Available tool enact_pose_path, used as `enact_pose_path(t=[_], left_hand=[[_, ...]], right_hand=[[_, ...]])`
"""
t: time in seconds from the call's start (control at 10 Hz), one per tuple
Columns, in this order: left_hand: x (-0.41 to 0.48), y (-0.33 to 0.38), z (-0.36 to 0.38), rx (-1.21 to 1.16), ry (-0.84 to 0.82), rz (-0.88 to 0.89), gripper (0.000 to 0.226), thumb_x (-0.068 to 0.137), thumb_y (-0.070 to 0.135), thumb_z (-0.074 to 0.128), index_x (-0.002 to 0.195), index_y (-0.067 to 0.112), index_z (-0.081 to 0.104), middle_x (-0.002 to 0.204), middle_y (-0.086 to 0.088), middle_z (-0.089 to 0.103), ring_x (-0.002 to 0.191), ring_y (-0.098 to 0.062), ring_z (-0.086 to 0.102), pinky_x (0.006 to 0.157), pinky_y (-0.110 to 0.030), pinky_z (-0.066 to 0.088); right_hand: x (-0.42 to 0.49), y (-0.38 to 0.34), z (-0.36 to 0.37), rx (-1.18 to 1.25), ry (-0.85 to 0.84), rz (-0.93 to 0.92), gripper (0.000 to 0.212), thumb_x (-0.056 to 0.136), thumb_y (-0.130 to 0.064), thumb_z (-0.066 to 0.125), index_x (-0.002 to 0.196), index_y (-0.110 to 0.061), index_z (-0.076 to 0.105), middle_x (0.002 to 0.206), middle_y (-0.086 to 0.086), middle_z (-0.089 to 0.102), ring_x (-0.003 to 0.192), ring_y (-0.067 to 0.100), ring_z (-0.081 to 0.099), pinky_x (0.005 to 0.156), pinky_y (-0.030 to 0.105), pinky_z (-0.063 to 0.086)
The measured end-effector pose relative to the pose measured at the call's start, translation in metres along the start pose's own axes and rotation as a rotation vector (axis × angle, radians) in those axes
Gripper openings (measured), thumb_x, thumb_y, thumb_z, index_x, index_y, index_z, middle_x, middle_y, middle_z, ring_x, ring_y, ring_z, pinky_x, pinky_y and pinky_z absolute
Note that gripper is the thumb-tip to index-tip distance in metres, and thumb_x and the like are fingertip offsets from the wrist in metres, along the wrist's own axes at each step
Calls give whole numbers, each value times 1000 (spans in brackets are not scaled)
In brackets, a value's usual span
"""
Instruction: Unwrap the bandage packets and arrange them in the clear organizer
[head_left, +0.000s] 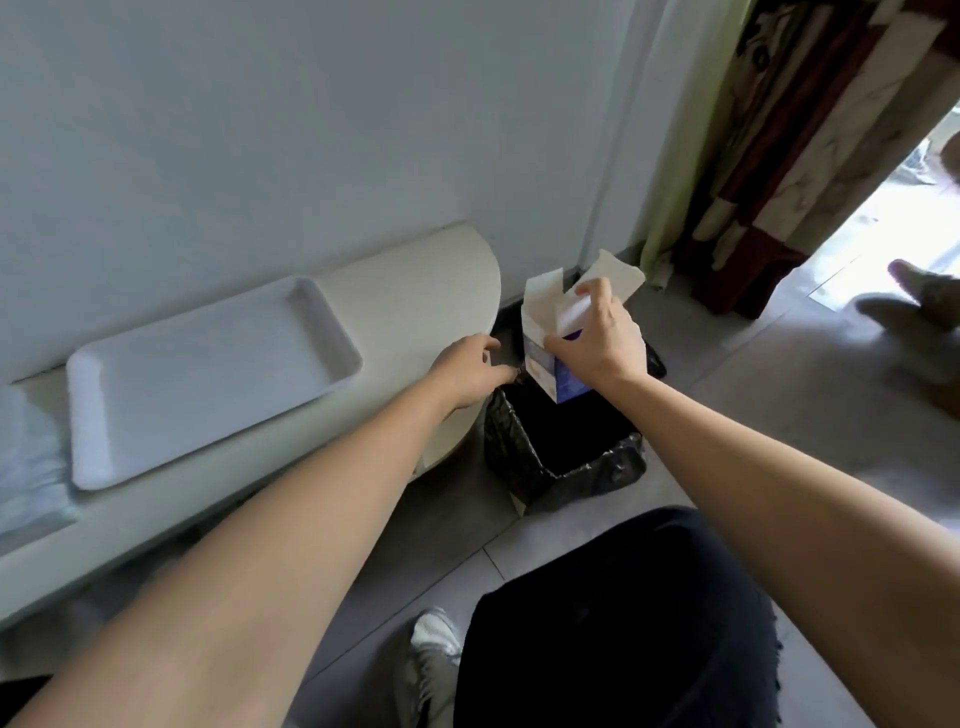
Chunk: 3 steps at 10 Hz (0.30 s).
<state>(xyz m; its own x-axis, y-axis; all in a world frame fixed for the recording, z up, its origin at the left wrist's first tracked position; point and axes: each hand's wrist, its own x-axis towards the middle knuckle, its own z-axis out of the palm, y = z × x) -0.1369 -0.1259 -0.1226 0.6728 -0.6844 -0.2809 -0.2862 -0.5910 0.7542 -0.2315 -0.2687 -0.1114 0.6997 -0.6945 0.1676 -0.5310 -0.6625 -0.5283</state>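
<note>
A plain pale wall (260, 104) fills ten to twelve o'clock. At nine o'clock a cream table (426, 270) with a rounded end stands against it. Grey floor tiles (779, 395) spread from three to six. At one o'clock a patterned curtain (810, 130) hangs beside a doorway (914, 208) bright with daylight. A black-lined bin (571, 467) sits just beside the table's end.

Carton (537, 364): print blurred, part covered by right hand (602, 343); bin (519, 457): interior too dark to tell contents; left hand (462, 371): fingertips at bin rim, grip unclear; clear item (26, 467) at left edge: cut off, blurred.
</note>
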Motion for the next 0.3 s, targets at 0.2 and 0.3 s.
enact_pose_path(t=[0.2,0.3], left_hand=[[-5,-16,-5,21,-2,-32,42,87,24,64,127,16,55,123,-5,56,110,-22,56,94,-31,46],[-6,-21,-17,7,70,-54,32,86,22,62,118,18,61,117,-2,61,100,-20,60,83,-28,47]], right_hand=[[-5,19,34,-16,-279,153,79,79,-25,71,141,-7,26,139,18,38,121,39,47,96,40,40],[-6,11,47,-89,-426,150,78,80,-22,69,145,-9,27,142,17,34,125,34,44,99,36,39]])
